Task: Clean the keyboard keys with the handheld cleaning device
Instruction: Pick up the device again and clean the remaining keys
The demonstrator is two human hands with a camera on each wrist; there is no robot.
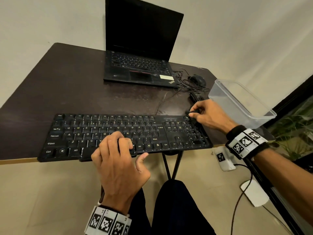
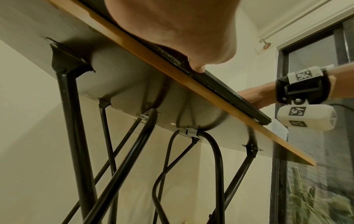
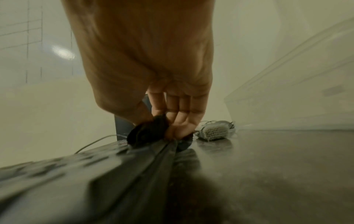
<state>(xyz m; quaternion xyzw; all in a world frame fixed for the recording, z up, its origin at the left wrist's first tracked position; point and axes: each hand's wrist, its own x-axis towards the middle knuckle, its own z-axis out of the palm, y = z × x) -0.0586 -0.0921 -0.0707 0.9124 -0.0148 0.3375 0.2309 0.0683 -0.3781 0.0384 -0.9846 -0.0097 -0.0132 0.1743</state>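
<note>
A black keyboard (image 1: 152,131) lies along the near edge of the dark table (image 1: 67,92). My left hand (image 1: 125,143) rests flat on its lower middle keys, and the thumb touches the keyboard's front edge (image 2: 229,91). My right hand (image 1: 196,112) is at the keyboard's far right corner. There it pinches a small black cleaning device (image 1: 192,111) between thumb and fingers. In the right wrist view the device (image 3: 147,131) touches the top edge of the keyboard (image 3: 76,174); its tip is hidden by my fingers.
An open black laptop (image 1: 138,65) stands at the back. Right of it are a black mouse (image 1: 198,80) and tangled cables (image 1: 183,82). A clear plastic box (image 1: 237,102) sits at the table's right edge. A small brush with pale bristles (image 3: 214,131) lies beyond my right hand.
</note>
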